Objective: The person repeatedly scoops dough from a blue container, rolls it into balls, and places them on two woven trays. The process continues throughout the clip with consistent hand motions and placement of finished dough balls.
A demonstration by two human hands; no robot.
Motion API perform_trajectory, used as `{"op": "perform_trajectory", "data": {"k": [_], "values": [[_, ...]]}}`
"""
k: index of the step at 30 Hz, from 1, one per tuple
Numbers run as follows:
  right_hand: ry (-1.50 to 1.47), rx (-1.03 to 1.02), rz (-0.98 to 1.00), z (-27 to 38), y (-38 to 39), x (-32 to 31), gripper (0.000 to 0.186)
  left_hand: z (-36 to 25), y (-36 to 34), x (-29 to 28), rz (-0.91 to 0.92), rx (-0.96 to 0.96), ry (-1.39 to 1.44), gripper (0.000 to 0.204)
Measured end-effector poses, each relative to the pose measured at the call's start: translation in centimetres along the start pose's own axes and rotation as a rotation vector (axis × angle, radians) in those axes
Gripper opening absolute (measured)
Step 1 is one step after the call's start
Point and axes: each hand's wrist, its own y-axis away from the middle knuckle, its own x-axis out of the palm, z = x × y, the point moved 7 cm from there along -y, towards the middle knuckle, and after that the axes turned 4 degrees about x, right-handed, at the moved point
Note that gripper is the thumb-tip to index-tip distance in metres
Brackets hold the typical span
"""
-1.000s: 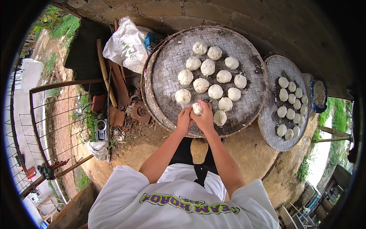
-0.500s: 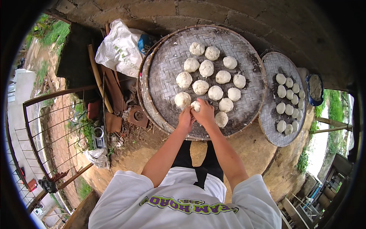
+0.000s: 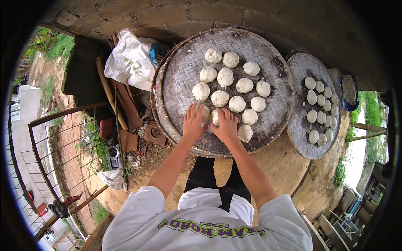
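Note:
Near the front edge of a round woven bamboo tray [image 3: 176, 71], my hands rest side by side, each over a lumpy off-white ball that looks like dough. Fingers of my left hand [image 3: 194, 124] curl over the left ball [image 3: 204, 113] and partly cover it. My right hand [image 3: 225, 126] is closed around the other ball [image 3: 215, 117], with the thumb and fingers about its right side. Beyond them several similar balls [image 3: 220, 98] lie in loose rows. Another ball [image 3: 245, 133] sits to the right of my right hand.
A second bamboo tray [image 3: 299, 73] with several smaller balls [image 3: 321, 100] stands at the right, beside a dark-rimmed container [image 3: 348, 90]. A white sack [image 3: 132, 58] and wooden planks [image 3: 111, 96] lean at the left. A block wall [image 3: 201, 14] runs behind the trays.
Both hands were together around one small ball. My left hand has since moved forward and left onto the neighbouring ball, while my right stays at the small one, now by the tray surface.

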Motion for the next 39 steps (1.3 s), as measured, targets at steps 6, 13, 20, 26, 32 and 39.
{"op": "perform_trajectory", "data": {"k": [6,13,20,26,32,39], "values": [[0.058,-0.049,0.09,0.0,0.0,0.8,0.076,2.3,-1.6,3.5,0.188,0.015,0.078,0.088],[-0.001,-0.053,0.025,-1.3,0.3,-3.3,0.076,1.7,-0.6,3.9,0.069,-0.146,0.084,0.104],[-0.593,0.121,-0.201,-11.6,12.9,-12.5,0.043,-6.3,3.6,0.2,-0.15,-0.332,0.207,0.066],[-0.721,0.61,-0.207,-30.5,30.3,-14.7,0.024,-27.8,7.0,7.5,-0.009,-0.196,0.662,0.037],[-0.922,0.906,-0.468,-52.2,42.4,-20.0,0.017,-36.9,12.2,21.0,-0.217,-1.461,1.571,0.041],[-0.652,0.776,-0.667,-72.1,37.9,-31.5,0.027,-37.2,7.4,24.3,-0.618,-1.311,2.078,0.115]]}}
